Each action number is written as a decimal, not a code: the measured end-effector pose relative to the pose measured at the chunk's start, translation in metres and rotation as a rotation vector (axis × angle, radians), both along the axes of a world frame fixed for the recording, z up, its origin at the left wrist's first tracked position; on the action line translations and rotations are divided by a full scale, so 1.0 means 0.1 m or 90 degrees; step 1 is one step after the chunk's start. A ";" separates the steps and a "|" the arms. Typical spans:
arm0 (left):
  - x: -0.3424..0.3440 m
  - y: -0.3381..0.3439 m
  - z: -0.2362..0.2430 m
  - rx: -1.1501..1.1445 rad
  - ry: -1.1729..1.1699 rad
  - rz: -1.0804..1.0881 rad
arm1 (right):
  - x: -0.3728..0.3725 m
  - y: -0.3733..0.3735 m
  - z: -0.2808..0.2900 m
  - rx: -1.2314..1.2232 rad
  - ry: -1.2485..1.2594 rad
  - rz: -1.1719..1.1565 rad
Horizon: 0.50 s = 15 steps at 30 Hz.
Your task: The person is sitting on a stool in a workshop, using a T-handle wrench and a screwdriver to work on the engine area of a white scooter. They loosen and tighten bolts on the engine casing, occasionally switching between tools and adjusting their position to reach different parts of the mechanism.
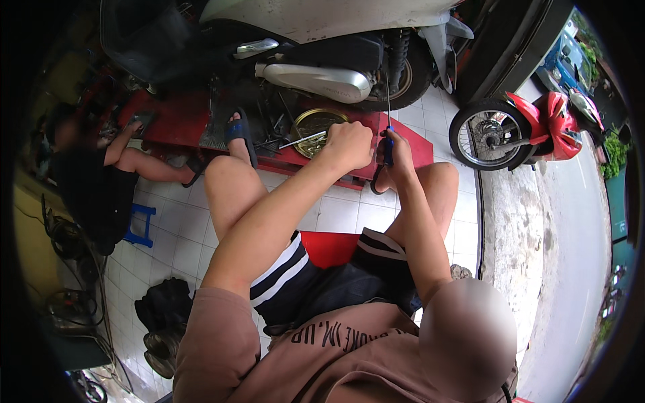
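In the upper centre of the frame, the right hand [402, 153] is wrapped round a blue-handled tool with a long, thin metal shaft [389, 129], pointing upward. Beside it, the left hand [351, 144] is curled; I cannot tell whether it grips anything.

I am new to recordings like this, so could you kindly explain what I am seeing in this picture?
No machine is doing the handling here: a seated person works with two bare hands. The picture comes from a wide fisheye camera worn on that person's head, looking down, so straight edges bend near the rim.

The right hand holds a blue-handled screwdriver, its thin shaft pointing toward the scooter. The left hand is curled beside it; whether it grips anything is hidden. On the red platform sits a round metal tray, with a silver rod across it.
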<state>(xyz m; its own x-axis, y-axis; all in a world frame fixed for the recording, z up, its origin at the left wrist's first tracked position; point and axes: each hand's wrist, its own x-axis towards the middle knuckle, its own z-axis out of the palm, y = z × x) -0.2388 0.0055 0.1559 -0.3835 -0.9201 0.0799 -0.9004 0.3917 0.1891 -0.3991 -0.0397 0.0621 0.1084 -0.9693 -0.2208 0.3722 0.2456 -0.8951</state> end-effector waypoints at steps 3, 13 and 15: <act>-0.04 0.03 0.02 0.112 -0.062 0.035 | 0.02 0.02 0.08 -0.020 0.074 -0.013; -0.07 0.06 -0.01 0.159 -0.074 0.050 | 0.02 -0.08 0.01 -0.026 0.139 -0.035; -0.06 0.06 0.00 0.166 -0.075 0.052 | 0.01 -0.11 0.00 -0.021 0.136 -0.050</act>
<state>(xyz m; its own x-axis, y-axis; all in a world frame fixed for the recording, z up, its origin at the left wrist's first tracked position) -0.2450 0.0118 0.1554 -0.2999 -0.9319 -0.2038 -0.9487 0.2689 0.1665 -0.3983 -0.0506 0.0624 -0.0136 -0.9800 -0.1987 0.1896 0.1926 -0.9628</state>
